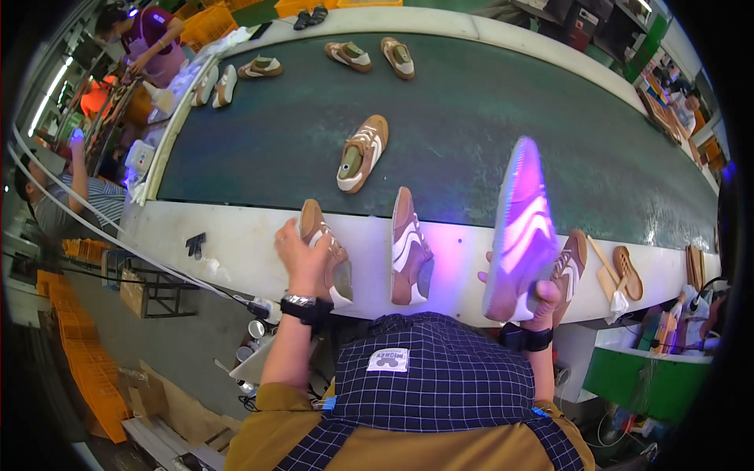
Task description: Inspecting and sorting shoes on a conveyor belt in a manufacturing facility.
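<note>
My right hand grips a brown sneaker by its heel end and holds it up, toe pointing away, its sole turned left. Purple light tints this shoe. My left hand has its fingers apart beside another brown sneaker on the white ledge; its thumb seems to touch that shoe's side. Between my hands a third sneaker lies on its side, white stripes showing. Partly hidden behind the raised shoe is one more sneaker.
Beyond the ledge runs a dark green conveyor belt carrying a brown sneaker and several shoes farther off. A loose sole lies on the right. Small black pieces rest at left. Co-workers stand along the left side.
</note>
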Demonstrator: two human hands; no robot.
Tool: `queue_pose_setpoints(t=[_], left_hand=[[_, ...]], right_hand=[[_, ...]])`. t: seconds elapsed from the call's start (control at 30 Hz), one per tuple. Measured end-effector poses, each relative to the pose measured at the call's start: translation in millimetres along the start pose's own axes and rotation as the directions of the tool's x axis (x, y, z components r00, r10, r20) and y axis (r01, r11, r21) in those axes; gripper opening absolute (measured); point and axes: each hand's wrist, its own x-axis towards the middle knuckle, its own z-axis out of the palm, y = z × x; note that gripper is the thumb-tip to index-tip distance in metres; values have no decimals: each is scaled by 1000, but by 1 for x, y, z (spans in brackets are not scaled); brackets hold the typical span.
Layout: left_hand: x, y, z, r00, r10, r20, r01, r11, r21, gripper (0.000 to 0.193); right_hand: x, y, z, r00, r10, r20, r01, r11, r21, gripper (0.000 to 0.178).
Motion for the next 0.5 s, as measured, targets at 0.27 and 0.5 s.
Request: queue_pose_setpoints(t=[0.27,0.5], left_hand=[[-32,-49,-5,697,-380,608,709,491,-506,51],[-27,10,-3,692,72,718,718,26,-695,63]], right_hand=[[29,5,12,935,163,314,-218,965,148,79],[36,10,15,946,187,264,-126,964,-234,91]])
